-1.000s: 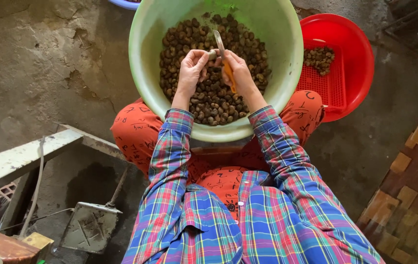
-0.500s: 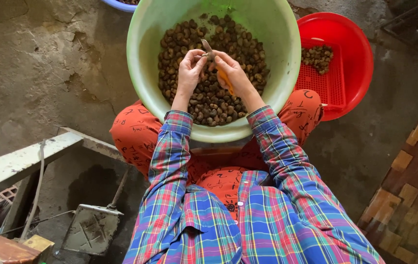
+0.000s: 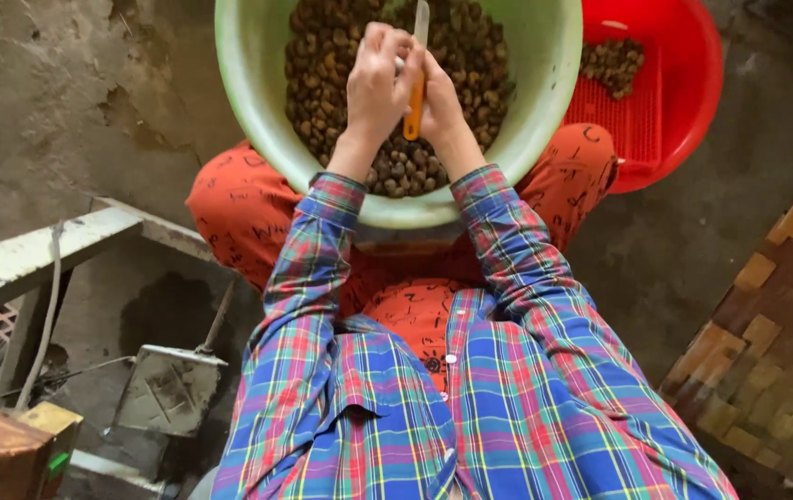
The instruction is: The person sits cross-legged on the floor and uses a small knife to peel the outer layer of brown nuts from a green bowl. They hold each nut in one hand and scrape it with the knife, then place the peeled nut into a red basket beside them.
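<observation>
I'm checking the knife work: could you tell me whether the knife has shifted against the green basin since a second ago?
Yes. The knife blade has swung from tilting toward the basin's left to pointing almost straight at the far rim of the green basin.

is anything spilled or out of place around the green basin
Nothing stands out. The brown nuts lie inside the green basin, a few in the red basket. Both hands, left hand and right hand, work over the basin with an orange-handled knife.

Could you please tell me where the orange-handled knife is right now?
In the head view, top centre, the orange-handled knife sits in the right hand, pressed against the left hand, above the green basin.
</observation>
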